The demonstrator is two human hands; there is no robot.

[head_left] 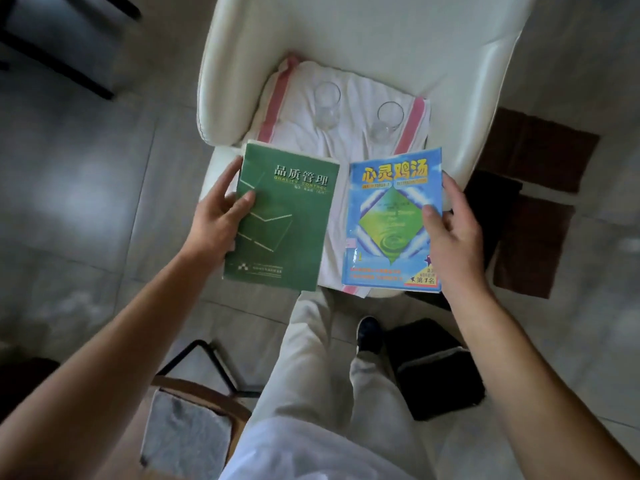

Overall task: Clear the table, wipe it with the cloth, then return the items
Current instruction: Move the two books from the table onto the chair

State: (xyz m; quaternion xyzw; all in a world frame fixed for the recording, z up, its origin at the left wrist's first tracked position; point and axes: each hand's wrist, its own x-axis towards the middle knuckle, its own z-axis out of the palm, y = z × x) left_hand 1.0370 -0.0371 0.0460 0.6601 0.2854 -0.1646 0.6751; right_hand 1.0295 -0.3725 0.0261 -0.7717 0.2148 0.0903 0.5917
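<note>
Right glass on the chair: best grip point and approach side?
Right glass stands upright on the white cloth on the chair, rim open upward. I'd grip the wall around mid-height from above and the right: the blue book blocks the front, and the left glass stands to its left.

A home living space, we'd say, seen from above.

We see a cream upholstered armchair (346, 32) with a white, pink-striped cloth (346, 133) spread on its seat, standing on a floor of large pale glossy tiles (86, 188). Dark brown mats (540, 150) lie on the tiles beside it, and a wooden-framed stool with a grey cushion (187, 431) sits nearby. These soft furnishings suggest a domestic room rather than a workplace.
</note>
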